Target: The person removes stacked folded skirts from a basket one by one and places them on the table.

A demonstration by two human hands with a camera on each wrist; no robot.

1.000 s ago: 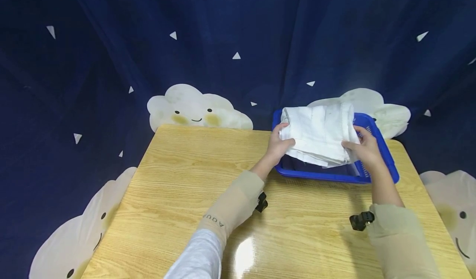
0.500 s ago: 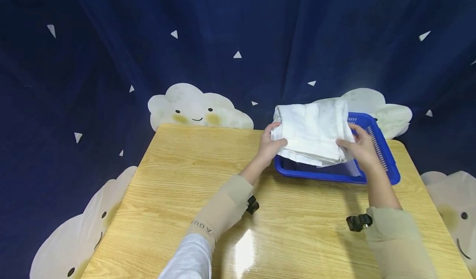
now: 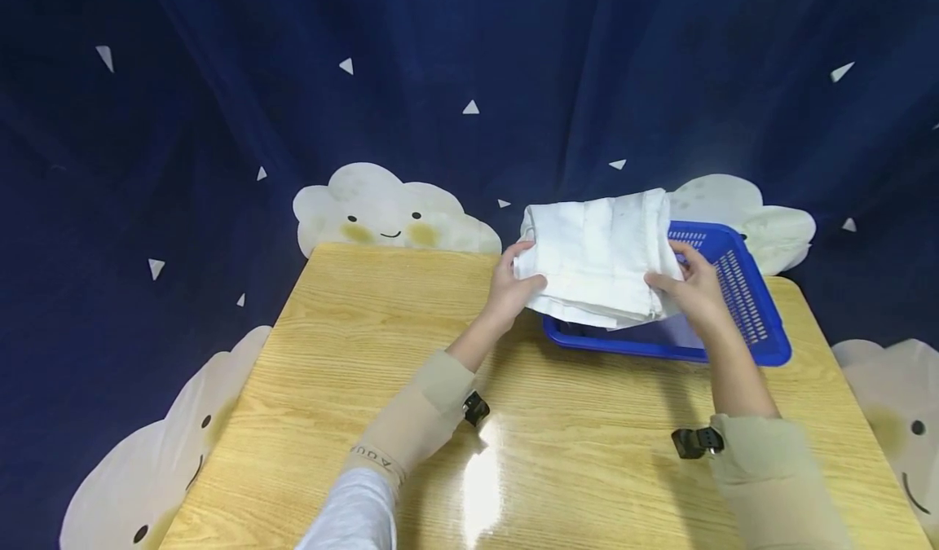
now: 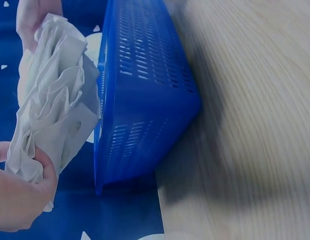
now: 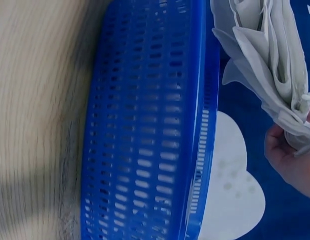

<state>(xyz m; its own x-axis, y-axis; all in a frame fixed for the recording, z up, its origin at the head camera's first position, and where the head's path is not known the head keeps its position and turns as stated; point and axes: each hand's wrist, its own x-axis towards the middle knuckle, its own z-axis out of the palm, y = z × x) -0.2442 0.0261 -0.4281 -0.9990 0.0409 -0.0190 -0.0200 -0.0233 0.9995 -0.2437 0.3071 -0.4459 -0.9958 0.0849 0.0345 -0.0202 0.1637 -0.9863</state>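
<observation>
Cloth (image 3: pixel 592 257) has shifted left since earlier, held above the basket (image 3: pixel 750 289). Left hand (image 3: pixel 509 291) and right hand (image 3: pixel 698 291) each grip one end.

Basket (image 3: pixel 766 310) on table (image 3: pixel 367 330), toward far right corner. Cloth (image 3: pixel 594 261) above basket's left part, reaching past left rim — touching or apart, cannot tell. Left hand (image 3: pixel 511 285) at cloth's left end, right hand (image 3: pixel 693 285) at right end. Table stretches left of and before basket. Curtain (image 3: pixel 513 28) behind table. One cloud shape (image 3: pixel 389 208) behind far edge, left of cloth; second cloud shape (image 3: pixel 722 200) behind basket. Left wrist camera (image 3: pixel 475 408) and right wrist camera (image 3: pixel 697 442) between forearms — over table.
</observation>
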